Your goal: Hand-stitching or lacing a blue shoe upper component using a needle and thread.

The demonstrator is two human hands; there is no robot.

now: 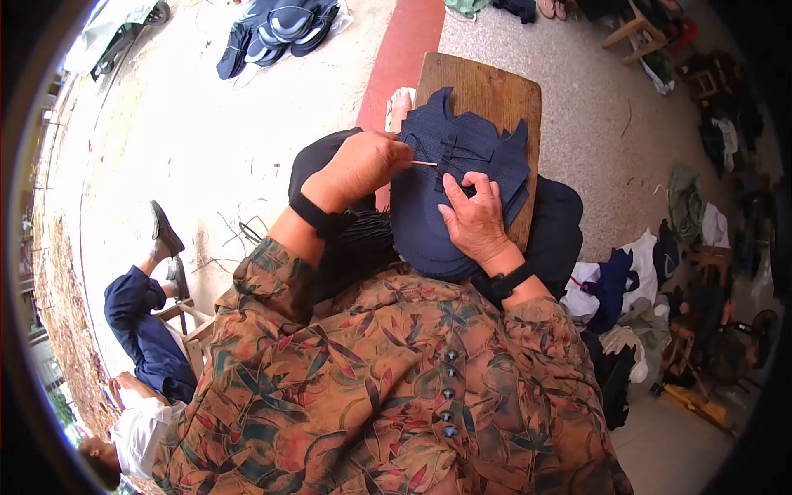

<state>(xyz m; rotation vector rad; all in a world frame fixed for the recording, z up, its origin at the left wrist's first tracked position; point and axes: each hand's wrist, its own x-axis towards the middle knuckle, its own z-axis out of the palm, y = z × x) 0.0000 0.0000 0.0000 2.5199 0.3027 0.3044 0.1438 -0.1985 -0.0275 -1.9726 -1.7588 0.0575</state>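
Our left hand (pixel 363 169) pinches a rod (pixel 424 163) over navy cloth (pixel 425 219) on a board (pixel 487 78); our right hand (pixel 477 221), fingers spread, touches the cloth.

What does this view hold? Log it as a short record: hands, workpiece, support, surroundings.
Left hand: pinches a thin pale tool, tip at the dark cords
Right hand: fingers spread, resting on the navy fabric
Workpiece: navy fabric with dark cords across it
Support: wooden board under the fabric
Floor ahead, left: pile of dark pieces
Left side: seated person in a white top
Right side: heaped cloth
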